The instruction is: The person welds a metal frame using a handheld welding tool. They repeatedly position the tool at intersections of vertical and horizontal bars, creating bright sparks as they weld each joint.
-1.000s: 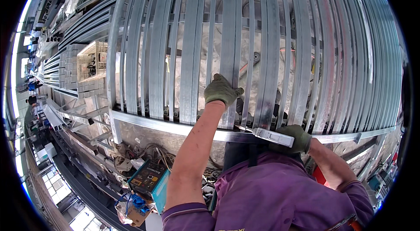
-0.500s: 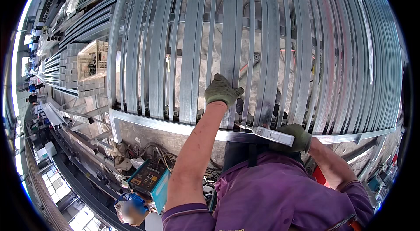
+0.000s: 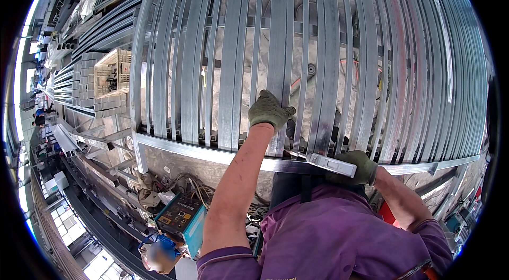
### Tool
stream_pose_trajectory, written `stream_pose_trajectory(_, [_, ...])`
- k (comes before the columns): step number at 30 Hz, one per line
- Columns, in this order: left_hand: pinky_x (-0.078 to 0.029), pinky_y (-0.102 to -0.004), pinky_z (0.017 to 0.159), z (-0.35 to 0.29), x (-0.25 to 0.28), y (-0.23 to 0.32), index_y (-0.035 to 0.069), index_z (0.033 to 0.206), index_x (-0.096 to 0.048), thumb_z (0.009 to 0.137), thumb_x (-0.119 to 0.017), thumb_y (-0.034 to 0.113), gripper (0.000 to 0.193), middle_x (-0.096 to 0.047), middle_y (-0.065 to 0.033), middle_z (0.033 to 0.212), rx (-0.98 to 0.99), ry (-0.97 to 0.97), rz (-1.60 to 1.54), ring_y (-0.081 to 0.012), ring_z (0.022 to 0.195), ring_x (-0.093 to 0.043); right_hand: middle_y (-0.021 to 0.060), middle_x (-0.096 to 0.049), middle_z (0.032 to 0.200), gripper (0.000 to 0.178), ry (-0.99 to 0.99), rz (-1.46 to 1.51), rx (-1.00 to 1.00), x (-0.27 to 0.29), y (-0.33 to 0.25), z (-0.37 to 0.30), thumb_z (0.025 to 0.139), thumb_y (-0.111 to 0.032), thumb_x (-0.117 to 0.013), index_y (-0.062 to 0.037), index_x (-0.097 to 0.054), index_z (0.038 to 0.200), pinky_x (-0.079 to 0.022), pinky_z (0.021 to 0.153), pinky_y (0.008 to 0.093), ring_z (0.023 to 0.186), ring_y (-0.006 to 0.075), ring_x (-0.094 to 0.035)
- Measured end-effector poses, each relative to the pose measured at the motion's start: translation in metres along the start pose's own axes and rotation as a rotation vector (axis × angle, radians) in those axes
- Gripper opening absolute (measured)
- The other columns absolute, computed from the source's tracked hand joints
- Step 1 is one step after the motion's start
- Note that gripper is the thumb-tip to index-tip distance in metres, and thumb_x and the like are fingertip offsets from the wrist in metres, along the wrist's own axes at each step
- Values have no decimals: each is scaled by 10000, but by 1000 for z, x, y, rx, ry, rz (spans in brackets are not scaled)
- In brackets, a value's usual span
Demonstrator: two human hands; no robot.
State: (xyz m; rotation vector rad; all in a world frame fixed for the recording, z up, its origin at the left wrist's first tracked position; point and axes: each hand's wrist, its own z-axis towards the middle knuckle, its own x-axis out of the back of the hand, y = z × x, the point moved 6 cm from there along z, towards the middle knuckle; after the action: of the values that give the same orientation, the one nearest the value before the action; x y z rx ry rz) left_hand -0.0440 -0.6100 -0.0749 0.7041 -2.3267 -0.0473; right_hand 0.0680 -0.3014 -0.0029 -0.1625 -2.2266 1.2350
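Observation:
My left hand (image 3: 269, 111), in a green work glove, lies across a wide galvanized steel bar (image 3: 281, 41). Its fingers bend over the bar's left edge and the thumb reaches past the right edge. Lower and to the right, my gloved right hand (image 3: 363, 167) is closed around a pale grey hand tool (image 3: 333, 164) with a thin metal tip. The tip points left, close to the foot of that bar, at the near rail (image 3: 217, 156) of the frame. The tool's exact kind is unclear, and the glove hides its rear end.
Many parallel steel bars (image 3: 360, 68) fill the frame, closely packed at the right. Below left stands a teal machine with a control panel (image 3: 182, 218), beside tangled cables (image 3: 199, 187). A plastic crate (image 3: 121, 70) sits on stacked tubes at the left. Distant people (image 3: 40, 116) are at far left.

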Motion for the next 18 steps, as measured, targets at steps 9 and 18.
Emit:
stream_pose_trajectory(9, [-627, -423, 1013, 1, -1, -2, -107, 1457, -460, 821, -906, 679, 1105, -796, -219, 1248, 16, 15, 8, -343, 1192, -791, 133, -807, 969, 473, -49, -50, -44, -2, 2, 2, 908, -610, -862, -180, -802, 1094, -613, 768, 485, 901, 412, -779])
stream_pose_trajectory(18, [-623, -432, 1027, -4, 3, 3, -113, 1471, -449, 830, -897, 684, 1117, -789, -239, 1270, 28, 8, 18, -366, 1212, -783, 106, -802, 935, 390, 14, -22, 5, 2, -1, 1, 892, -505, -921, -161, -807, 1034, -636, 742, 422, 844, 352, -795])
